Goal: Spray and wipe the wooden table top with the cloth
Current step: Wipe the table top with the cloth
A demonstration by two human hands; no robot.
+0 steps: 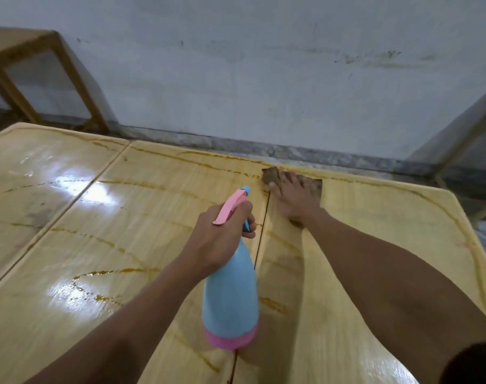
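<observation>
The table (97,217), a pale wooden top with a glossy wet sheen, is filling the lower two thirds of the frame, with brownish streaks running across it and bright glare patches lying at left of centre and at lower left. Dark seams are dividing the top into panels, one seam running down the middle of the frame. The left hand (225,234) is sitting at frame centre, its fingers curling round the neck of the bottle (230,295) and gripping it just below the pink trigger (230,207). The bottle is light blue with a pink base band and is standing roughly upright over the central seam at lower centre; whether its base is touching the table cannot be told. The nozzle is pointing toward the far edge of the table. The right hand (294,195) is reaching to upper centre right, lying flat with its fingers straight and slightly spread, pressing down on the cloth (272,176). The cloth is brown and is lying on the table near its far edge, just right of the central seam, showing beyond the fingertips and to the right of the hand. A scuffed grey wall (264,79) is occupying the upper frame. A wooden frame (42,76) is standing at upper left, and another frame (457,145) is showing at the right edge.
</observation>
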